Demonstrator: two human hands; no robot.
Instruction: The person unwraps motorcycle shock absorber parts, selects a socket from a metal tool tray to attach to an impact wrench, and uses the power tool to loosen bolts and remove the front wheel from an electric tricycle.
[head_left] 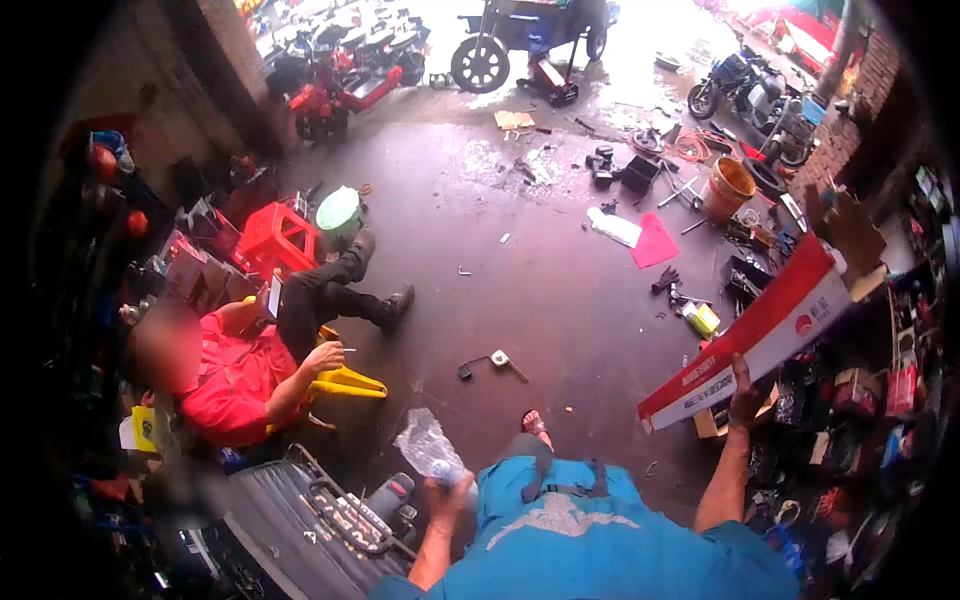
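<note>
A long red and white cardboard box [745,335] with printed lettering slants upward at the right. My right hand [745,392] grips it near its lower edge, the fingers wrapped round the side. Low in the middle, my left hand [449,494] is closed on a crumpled clear plastic bag [425,440], which spreads up and to the left from the fingers. Just left of that hand is a grey cylindrical part by a metal rack [345,510].
A person in red [235,370] sits on a yellow chair [350,383] at the left, holding a phone. Nearby stands a red stool [275,238]. Tools, a bucket [728,190] and a pink cloth [654,242] lie at the right. Motorcycles stand at the back.
</note>
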